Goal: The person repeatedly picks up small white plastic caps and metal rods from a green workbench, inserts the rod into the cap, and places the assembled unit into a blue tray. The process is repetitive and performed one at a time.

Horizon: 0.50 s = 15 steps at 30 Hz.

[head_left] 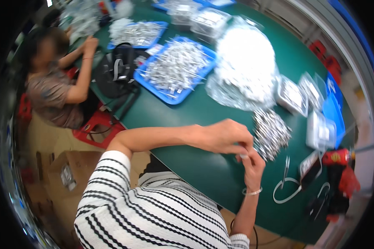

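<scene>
Over the green table (170, 118), my left hand (222, 135) and my right hand (254, 168) meet with fingertips pinched together. A small whitish piece (242, 156) shows between them, too small and blurred to name. Just beyond my hands lies a pile of slim silver metal parts (272, 135). Behind that pile, a large clear plastic bag (214, 91) spreads open, full of small white pieces. A white band circles my right wrist.
Left of the bag stands a blue tray (169, 100) heaped with thin white-and-silver pieces. Clear plastic boxes (321, 132) line the right side, near a black device (311, 171) and a looped white cable (283, 201). At far left a co-worker (56, 89) sits beside a red stool (96, 128).
</scene>
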Available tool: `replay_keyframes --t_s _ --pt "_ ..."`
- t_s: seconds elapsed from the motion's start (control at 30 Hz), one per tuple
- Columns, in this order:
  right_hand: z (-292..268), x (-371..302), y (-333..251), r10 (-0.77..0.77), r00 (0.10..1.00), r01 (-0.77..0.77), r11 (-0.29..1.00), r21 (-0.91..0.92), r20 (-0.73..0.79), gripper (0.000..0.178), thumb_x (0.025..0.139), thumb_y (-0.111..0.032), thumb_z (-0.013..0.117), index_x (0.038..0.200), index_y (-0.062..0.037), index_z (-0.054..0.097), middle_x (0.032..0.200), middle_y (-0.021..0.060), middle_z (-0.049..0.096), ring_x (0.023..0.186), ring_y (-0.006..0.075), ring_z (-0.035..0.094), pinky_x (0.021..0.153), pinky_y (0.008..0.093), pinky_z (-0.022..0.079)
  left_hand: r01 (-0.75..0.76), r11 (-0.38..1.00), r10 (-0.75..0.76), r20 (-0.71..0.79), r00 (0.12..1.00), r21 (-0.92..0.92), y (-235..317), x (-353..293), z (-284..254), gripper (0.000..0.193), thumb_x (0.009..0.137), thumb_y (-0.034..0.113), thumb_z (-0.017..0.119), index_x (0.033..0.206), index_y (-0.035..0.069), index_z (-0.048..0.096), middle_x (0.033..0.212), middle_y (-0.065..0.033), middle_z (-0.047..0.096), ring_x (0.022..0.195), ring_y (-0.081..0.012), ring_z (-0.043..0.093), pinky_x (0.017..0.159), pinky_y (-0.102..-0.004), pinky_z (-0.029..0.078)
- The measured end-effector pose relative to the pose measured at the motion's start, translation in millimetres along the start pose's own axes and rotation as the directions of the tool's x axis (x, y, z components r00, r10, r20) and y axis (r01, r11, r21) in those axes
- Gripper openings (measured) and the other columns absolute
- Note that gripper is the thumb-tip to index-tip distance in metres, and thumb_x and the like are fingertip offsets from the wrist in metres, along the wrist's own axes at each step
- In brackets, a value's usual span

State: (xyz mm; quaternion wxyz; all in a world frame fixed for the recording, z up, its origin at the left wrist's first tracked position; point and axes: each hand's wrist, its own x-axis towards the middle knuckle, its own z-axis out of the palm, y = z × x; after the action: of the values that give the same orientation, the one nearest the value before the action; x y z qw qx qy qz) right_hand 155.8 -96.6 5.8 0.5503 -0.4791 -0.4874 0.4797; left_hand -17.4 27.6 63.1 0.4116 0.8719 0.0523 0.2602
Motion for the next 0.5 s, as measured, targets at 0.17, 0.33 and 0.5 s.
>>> replay_keyframes --t_s 0.17,0.33,0.5 --pt "6.7 -2.6 0.3 0.029 0.998 -0.032 0.998 0.048 0.061 0.009 0.089 -0.002 0.059 0.085 0.0051 0.061 0.083 0.0059 0.059 0.075 0.0123 0.055 0.068 0.0242 0.044 0.195 0.946 -0.18 0.081 0.98 -0.26 1.0 -8.6 -1.6 0.011 0.079 0.012 0.067 0.084 0.002 0.068 0.072 -0.0088 0.067 0.064 -0.0189 0.064 0.059 -0.0289 0.05" --pt "5.7 -1.2 1.5 0.079 0.985 -0.072 0.996 -0.047 0.156 0.007 0.085 -0.001 0.062 0.082 0.0045 0.063 0.081 0.0066 0.062 0.076 0.0132 0.056 0.07 0.0261 0.045 0.414 0.783 -0.318 0.273 0.908 -0.464 -2.0 -15.9 -7.3 0.011 0.083 0.011 0.067 0.085 0.001 0.069 0.076 -0.0046 0.069 0.067 -0.0097 0.062 0.064 -0.024 0.05" --pt "2.8 -7.6 2.1 0.158 0.955 -0.169 0.985 0.023 0.252 0.004 0.081 0.001 0.063 0.08 0.0045 0.066 0.083 0.0084 0.065 0.08 0.015 0.059 0.073 0.026 0.045 0.5 0.558 -0.303 0.398 0.866 -0.662 -15.6 -26.3 12.1 0.012 0.084 0.011 0.068 0.084 -0.001 0.068 0.077 -0.0047 0.068 0.07 -0.0075 0.061 0.063 -0.0221 0.049"
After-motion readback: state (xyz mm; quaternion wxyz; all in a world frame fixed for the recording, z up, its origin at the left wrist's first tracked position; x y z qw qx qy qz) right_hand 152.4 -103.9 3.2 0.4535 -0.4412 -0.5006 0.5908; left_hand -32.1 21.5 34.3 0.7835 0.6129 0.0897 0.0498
